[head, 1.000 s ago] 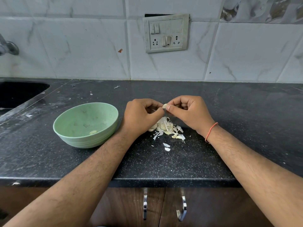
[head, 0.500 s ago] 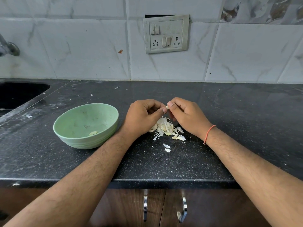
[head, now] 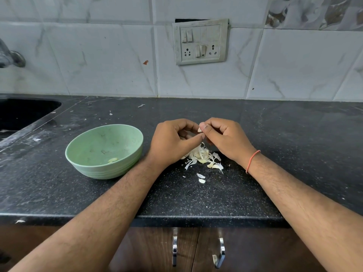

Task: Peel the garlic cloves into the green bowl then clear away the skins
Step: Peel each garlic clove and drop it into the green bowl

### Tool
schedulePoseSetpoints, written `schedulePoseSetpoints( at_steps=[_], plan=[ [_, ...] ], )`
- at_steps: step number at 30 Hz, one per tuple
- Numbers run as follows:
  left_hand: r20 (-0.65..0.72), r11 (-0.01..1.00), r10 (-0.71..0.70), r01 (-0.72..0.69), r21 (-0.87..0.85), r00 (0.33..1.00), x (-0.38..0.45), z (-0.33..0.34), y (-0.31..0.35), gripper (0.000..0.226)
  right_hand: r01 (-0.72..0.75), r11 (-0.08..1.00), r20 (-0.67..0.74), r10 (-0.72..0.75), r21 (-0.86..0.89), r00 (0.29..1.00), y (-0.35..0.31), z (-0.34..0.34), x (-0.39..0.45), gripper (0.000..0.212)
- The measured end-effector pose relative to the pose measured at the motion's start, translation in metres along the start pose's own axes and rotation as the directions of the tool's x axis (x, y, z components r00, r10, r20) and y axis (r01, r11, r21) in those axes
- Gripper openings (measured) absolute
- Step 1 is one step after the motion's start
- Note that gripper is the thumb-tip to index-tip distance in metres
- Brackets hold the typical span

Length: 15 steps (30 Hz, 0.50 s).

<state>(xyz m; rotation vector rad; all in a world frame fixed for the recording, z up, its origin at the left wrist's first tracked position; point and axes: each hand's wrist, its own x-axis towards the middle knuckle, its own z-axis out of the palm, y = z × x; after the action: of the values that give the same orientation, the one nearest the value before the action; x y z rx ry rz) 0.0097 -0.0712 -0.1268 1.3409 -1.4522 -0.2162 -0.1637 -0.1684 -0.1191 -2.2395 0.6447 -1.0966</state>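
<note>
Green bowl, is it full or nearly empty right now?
Nearly empty: the bowl stands upright with one peeled clove on its bottom.

Home kitchen, black speckled stone desk [head: 275, 134] with a sunken sink [head: 21, 114], what looks like a tap [head: 9, 57] at the left edge, marbled wall tiles [head: 98, 61], switch-and-socket plate [head: 200, 42], wooden cupboard doors [head: 153, 250] with metal handles [head: 174, 252] below

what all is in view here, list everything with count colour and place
green bowl: one, pale green, on counter left of the hands
peeled clove: one, pale yellow, inside the bowl
garlic clove: one, whitish, pinched between both hands
skins pile: one heap, white, on counter below the hands
counter: one, black speckled
sink: one, dark, far left
switchboard: one, grey-white, on tiled wall
cabinet handles: two, metal, below counter
left hand: grip on clove
right hand: grip on clove, orange wrist band
</note>
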Motion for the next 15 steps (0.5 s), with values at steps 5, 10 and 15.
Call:
schedulePoseSetpoints(
  at_steps=[5,10,15],
  plan=[
    [0.047,0.969,0.117,-0.125,0.214,0.992,0.0,0.001,-0.001,0.014,-0.063,0.997,0.043,0.061,0.043,0.997,-0.001,0.002,-0.001,0.027],
    [0.164,0.872,0.189,-0.242,0.426,0.968,-0.002,0.002,0.008,0.021,-0.046,0.998,0.029,0.045,0.049,0.999,-0.005,0.002,-0.001,0.03],
    [0.181,0.876,0.223,-0.278,0.395,0.958,-0.004,0.001,0.011,0.026,-0.064,0.991,0.057,0.057,0.12,0.997,-0.011,-0.001,-0.003,0.031]
  ],
)
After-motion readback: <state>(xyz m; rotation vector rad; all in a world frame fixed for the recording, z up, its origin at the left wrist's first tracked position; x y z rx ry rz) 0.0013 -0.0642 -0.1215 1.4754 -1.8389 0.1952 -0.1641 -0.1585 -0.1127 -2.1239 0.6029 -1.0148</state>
